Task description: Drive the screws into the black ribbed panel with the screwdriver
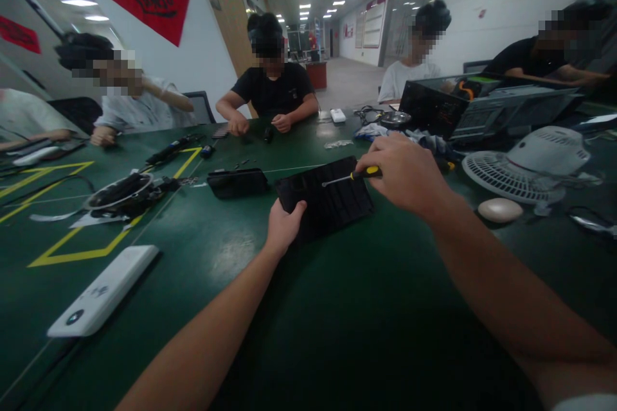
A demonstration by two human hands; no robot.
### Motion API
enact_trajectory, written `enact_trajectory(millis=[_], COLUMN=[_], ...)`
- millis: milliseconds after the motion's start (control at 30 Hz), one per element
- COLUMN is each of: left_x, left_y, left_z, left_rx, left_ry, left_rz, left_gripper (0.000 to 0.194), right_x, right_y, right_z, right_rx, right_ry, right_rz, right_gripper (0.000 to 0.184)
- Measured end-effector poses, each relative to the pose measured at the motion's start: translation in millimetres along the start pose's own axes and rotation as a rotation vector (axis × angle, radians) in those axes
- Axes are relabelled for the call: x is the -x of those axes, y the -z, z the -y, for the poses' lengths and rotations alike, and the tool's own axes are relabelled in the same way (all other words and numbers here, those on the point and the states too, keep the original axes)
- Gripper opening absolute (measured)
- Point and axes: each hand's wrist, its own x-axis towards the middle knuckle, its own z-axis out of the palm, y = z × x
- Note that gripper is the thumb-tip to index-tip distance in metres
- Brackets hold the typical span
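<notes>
My left hand [285, 223] grips the left edge of a black tool case [337, 205], thumb on top and the other fingers hidden. The case lies open and tilted, with slots or ribs across its inner face. Wrapped around a yellow and black handle, my right hand [402, 170] holds a screwdriver [339, 180]. Its thin metal shaft points left over the case; whether the tip touches the surface I cannot tell. Just left of the case sits a smaller black pouch [238, 183] on the green table [376, 308].
A white power bank [103, 292] with a cable lies front left. At right are a white fan [527, 164], a pale computer mouse [500, 210] and an open computer case [486, 106]. Coiled black cables [120, 192] lie left. Several people sit around the table.
</notes>
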Motion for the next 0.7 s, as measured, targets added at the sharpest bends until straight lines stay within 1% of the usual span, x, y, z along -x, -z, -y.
enact_trajectory(millis=[233, 467, 700], left_x=[-1.7, -2.5, -1.5], left_y=[0.9, 0.5, 0.3], left_z=[0.6, 1.3, -0.6], left_rx=[-0.037, -0.037, -0.047], left_ry=[0.01, -0.002, 0.011], left_rz=[-0.015, -0.014, -0.024], left_gripper=[0.041, 0.042, 0.039], right_x=[0.1, -0.4, 0.3], right_y=[1.7, 0.9, 1.0], right_z=[-2.7, -3.5, -3.1], right_rx=[0.008, 0.019, 0.003], right_ry=[-0.009, -0.006, -0.012], right_rz=[-0.025, -0.03, -0.023], right_gripper=[0.029, 0.026, 0.025])
